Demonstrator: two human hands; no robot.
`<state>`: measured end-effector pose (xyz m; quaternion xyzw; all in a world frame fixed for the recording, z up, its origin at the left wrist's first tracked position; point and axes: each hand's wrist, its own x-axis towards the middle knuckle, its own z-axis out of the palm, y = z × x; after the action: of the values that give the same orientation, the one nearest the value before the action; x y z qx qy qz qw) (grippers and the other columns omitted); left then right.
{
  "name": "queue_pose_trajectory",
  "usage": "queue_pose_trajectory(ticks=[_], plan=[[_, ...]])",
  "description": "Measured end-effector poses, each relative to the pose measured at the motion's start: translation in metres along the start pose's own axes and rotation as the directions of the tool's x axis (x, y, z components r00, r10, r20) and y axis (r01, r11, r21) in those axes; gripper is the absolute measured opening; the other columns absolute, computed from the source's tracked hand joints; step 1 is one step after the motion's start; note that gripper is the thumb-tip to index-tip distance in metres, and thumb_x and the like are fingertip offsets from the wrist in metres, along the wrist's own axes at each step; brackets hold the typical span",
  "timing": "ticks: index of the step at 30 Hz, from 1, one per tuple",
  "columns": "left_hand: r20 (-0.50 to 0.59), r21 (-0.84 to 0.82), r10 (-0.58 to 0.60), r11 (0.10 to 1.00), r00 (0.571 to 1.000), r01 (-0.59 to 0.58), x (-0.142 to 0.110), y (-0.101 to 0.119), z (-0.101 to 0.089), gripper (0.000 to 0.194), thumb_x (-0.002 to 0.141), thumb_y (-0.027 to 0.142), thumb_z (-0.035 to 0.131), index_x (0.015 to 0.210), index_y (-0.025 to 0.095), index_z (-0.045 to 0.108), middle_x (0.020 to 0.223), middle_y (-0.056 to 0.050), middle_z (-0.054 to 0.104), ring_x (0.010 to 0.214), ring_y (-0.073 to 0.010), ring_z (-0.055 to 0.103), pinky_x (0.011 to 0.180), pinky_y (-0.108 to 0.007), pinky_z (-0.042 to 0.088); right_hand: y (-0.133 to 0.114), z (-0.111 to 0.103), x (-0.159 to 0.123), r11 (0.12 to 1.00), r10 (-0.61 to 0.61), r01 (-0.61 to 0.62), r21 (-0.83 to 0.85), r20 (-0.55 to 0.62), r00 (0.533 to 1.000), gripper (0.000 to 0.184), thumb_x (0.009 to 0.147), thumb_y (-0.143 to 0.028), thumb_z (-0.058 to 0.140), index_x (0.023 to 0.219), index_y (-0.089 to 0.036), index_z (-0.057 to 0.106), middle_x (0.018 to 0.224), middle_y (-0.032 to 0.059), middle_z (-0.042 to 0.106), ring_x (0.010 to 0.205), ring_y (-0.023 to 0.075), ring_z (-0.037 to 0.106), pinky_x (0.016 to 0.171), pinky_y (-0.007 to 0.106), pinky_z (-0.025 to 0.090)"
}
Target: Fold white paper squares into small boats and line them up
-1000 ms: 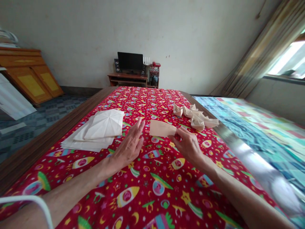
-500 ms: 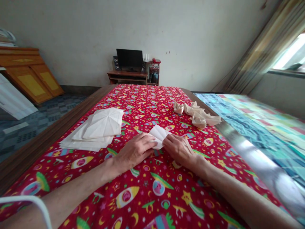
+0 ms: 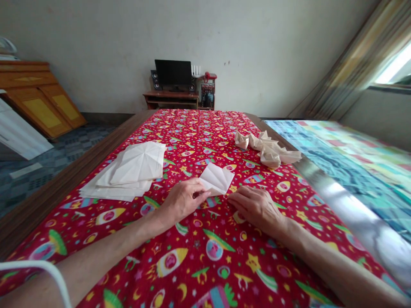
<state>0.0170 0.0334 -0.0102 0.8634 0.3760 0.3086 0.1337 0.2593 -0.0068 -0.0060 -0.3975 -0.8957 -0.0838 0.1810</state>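
Note:
A small folded sheet of white paper lies on the red cloth in front of me, with crease lines running across it. My left hand pinches its near left corner between thumb and fingers. Just right of the sheet, my right hand rests on the cloth, apart from the paper, its fingers loosely stretched and holding nothing. To the left is a stack of creased white paper sheets. Several folded paper shapes stand grouped at the right edge of the cloth.
The red patterned cloth covers most of a brown wooden table. A desk with a black monitor is against the wall. A wooden cabinet stands at left, a bed with a blue patterned sheet at right. A white cable crosses the lower left corner.
My right hand has let go of the paper and moved right onto the cloth. More of the sheet now shows, while my left hand stays on its left corner.

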Motion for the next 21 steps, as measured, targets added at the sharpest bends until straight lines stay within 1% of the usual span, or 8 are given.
queue_pose_trajectory(ticks=[3, 5, 8, 11, 15, 21], plan=[[-0.004, 0.029, -0.029, 0.999, 1.0, 0.03, 0.0041, -0.0001, 0.002, 0.021, 0.088, 0.026, 0.053, 0.071, 0.018, 0.063, 0.077, -0.001, 0.064, 0.071, -0.0128, 0.059, 0.066, -0.024, 0.044, -0.0027, -0.0022, 0.0024, 0.999, -0.046, 0.046, -0.026, 0.006, 0.999, 0.024, 0.094, -0.02, 0.041, 0.097, -0.017, 0.065, 0.072, 0.0024, 0.058, 0.064, 0.0112, 0.051, 0.056, 0.024, 0.033], [0.01, 0.086, -0.057, 0.995, 0.998, 0.055, 0.0061, 0.0008, 0.0017, 0.022, 0.088, 0.028, 0.052, 0.072, 0.018, 0.062, 0.076, -0.001, 0.063, 0.07, -0.0128, 0.058, 0.064, -0.024, 0.042, -0.0045, -0.0036, 0.0044, 0.997, -0.073, 0.074, -0.037, 0.021, 0.997, 0.023, 0.094, -0.019, 0.042, 0.1, -0.017, 0.064, 0.07, 0.0016, 0.057, 0.061, 0.0109, 0.05, 0.054, 0.024, 0.031], [0.026, 0.174, -0.088, 0.981, 0.996, 0.082, 0.0077, 0.0021, 0.0002, 0.023, 0.089, 0.03, 0.05, 0.073, 0.019, 0.062, 0.075, -0.001, 0.062, 0.067, -0.0127, 0.057, 0.062, -0.024, 0.04, -0.0061, -0.0043, 0.006, 0.996, -0.073, 0.076, -0.045, 0.061, 0.995, 0.022, 0.093, -0.02, 0.043, 0.103, -0.016, 0.063, 0.068, 0.0005, 0.057, 0.058, 0.0103, 0.048, 0.052, 0.025, 0.03], [0.038, 0.213, -0.084, 0.974, 0.996, 0.074, 0.0081, 0.0022, -0.0008, 0.021, 0.089, 0.029, 0.049, 0.075, 0.019, 0.061, 0.076, 0.0, 0.061, 0.068, -0.013, 0.057, 0.062, -0.023, 0.04, -0.0065, -0.0032, 0.0058, 0.997, -0.059, 0.064, -0.052, 0.091, 0.994, 0.022, 0.092, -0.019, 0.044, 0.107, -0.016, 0.06, 0.069, 0.0001, 0.057, 0.058, 0.0098, 0.049, 0.051, 0.025, 0.029], [0.06, 0.244, -0.057, 0.969, 0.997, 0.041, 0.0072, 0.0022, -0.0009, 0.02, 0.09, 0.03, 0.047, 0.08, 0.019, 0.06, 0.081, -0.001, 0.061, 0.074, -0.0137, 0.058, 0.065, -0.023, 0.041, -0.0068, -0.0022, 0.005, 0.994, -0.068, 0.078, -0.081, 0.118, 0.991, 0.029, 0.092, -0.016, 0.043, 0.119, -0.015, 0.053, 0.07, -0.0005, 0.058, 0.057, 0.0096, 0.048, 0.05, 0.025, 0.028], [0.067, 0.323, -0.055, 0.946, 0.996, 0.03, 0.0068, 0.0075, -0.0022, 0.022, 0.092, 0.029, 0.044, 0.08, 0.018, 0.058, 0.082, -0.002, 0.058, 0.075, -0.0146, 0.058, 0.064, -0.023, 0.042, -0.0103, -0.0039, 0.0054, 0.99, -0.074, 0.092, -0.105, 0.164, 0.984, 0.028, 0.093, -0.018, 0.042, 0.118, -0.015, 0.052, 0.074, 0.001, 0.058, 0.059, 0.0114, 0.051, 0.051, 0.027, 0.027]])
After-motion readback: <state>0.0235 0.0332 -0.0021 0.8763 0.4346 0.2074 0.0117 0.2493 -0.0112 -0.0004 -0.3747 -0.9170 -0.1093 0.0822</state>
